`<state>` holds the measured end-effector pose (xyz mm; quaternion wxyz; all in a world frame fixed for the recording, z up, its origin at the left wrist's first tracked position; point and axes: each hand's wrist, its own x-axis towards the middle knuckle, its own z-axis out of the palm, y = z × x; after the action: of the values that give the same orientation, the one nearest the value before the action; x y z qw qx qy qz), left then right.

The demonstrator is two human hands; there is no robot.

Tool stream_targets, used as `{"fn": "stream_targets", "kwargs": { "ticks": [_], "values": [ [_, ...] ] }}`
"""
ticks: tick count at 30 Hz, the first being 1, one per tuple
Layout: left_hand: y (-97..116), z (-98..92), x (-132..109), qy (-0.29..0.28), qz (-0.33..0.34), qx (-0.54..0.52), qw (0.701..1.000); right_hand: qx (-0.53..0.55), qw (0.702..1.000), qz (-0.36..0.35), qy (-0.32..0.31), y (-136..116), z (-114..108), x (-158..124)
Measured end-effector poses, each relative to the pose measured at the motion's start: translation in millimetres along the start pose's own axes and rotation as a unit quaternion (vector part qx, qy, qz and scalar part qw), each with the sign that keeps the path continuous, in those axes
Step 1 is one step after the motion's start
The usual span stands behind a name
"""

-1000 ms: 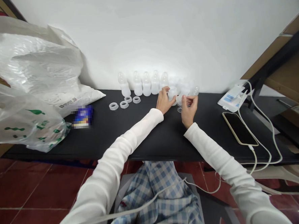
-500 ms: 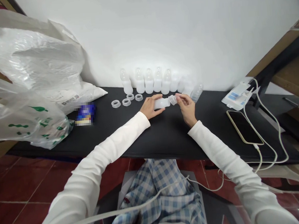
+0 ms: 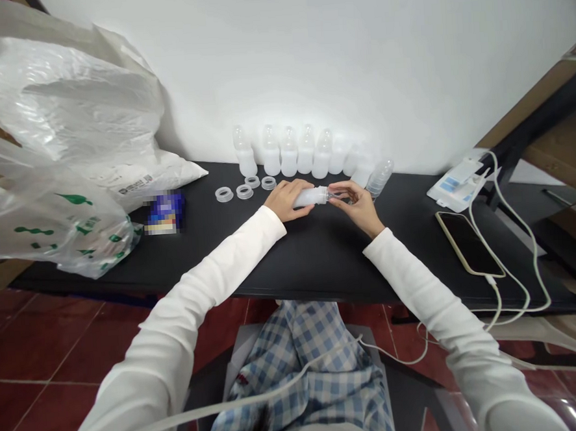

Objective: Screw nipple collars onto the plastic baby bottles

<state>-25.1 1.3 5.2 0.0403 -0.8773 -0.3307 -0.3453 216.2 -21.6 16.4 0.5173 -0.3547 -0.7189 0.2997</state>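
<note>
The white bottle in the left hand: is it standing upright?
No, the left hand holds the white bottle sideways, its neck pointing toward the right hand.

Indoor work corner; home or workshop, not clear.
Black table (image 3: 315,259), white wall (image 3: 278,53), red tiled floor (image 3: 72,349), plastic bags (image 3: 81,117).

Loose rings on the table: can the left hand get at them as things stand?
Probably yes: the rings lie close to the left hand with nothing visible between, though it is holding a bottle and would likely need to let go first.
</note>
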Motion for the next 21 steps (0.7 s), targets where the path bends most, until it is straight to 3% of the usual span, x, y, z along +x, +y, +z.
{"fn": "stream_targets", "kwargs": {
  "ticks": [5, 8, 18, 21],
  "values": [
    [-4.5, 2.3, -2.2, -0.018, 0.013, 0.007, 1.0, -0.122, 0.991, -0.057, -0.011, -3.5, 5.9, -6.6],
    [-4.7, 2.8, -3.3, -0.017, 0.003, 0.008, 1.0, -0.142, 0.987, -0.076, -0.014, -2.2, 8.5, -8.6],
    [-0.2, 1.6, 1.0, -0.035, 0.064, 0.007, 0.997, -0.12, 0.993, 0.011, 0.008, 2.4, 7.8, -7.8],
    [-1.5, 0.5, 1.8, -0.032, 0.059, 0.016, 0.998, -0.152, 0.988, -0.011, -0.019, 2.3, 3.4, -6.6]
  ]
}}
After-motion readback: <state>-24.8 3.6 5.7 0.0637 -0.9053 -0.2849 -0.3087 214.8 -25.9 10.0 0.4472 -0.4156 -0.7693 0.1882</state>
